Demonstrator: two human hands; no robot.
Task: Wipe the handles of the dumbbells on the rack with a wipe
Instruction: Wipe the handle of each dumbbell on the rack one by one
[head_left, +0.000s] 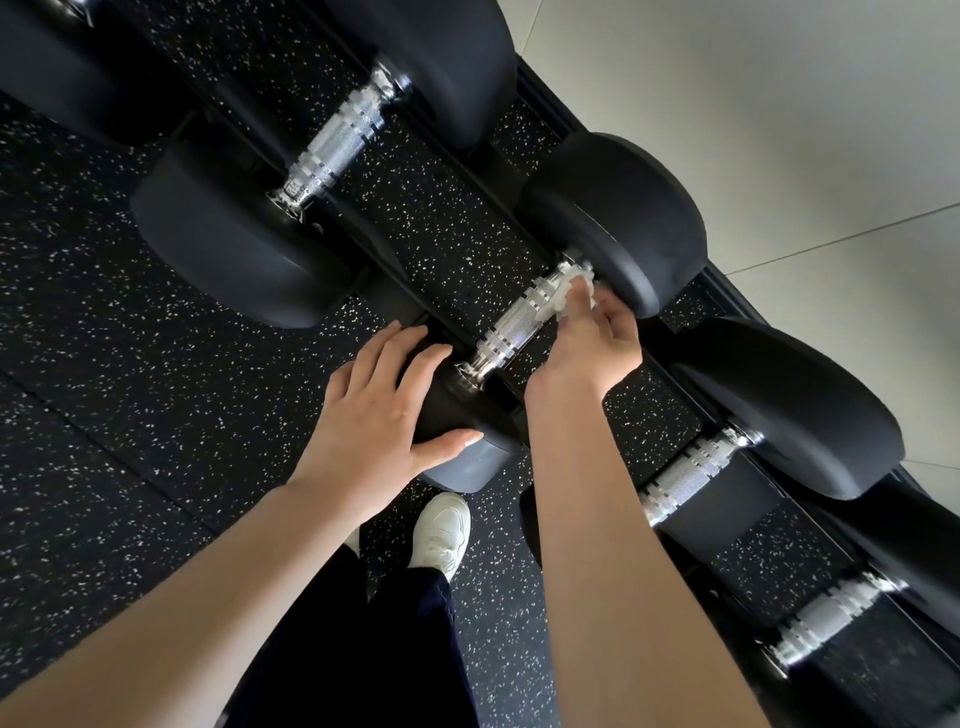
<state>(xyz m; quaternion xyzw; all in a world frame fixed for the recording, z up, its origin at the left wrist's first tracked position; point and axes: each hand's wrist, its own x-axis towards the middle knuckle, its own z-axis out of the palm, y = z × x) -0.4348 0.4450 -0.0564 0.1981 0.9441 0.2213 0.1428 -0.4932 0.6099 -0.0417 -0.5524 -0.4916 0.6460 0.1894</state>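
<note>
Black dumbbells with knurled chrome handles lie side by side on a low black rack (540, 98). My right hand (592, 343) pinches a crumpled white wipe (569, 288) against the far end of the middle dumbbell's handle (511, 325), close to its far head (623, 218). My left hand (379, 410) rests flat, fingers spread, on the near head (467, 415) of the same dumbbell. A second handle (335, 140) lies to the upper left, and two others (691, 475) (826, 621) lie to the lower right.
Black rubber flooring with white speckles (104, 338) runs under and in front of the rack. Pale floor tiles (779, 104) lie beyond the rack. My white shoe (441, 530) and dark trouser leg stand just in front of the rack.
</note>
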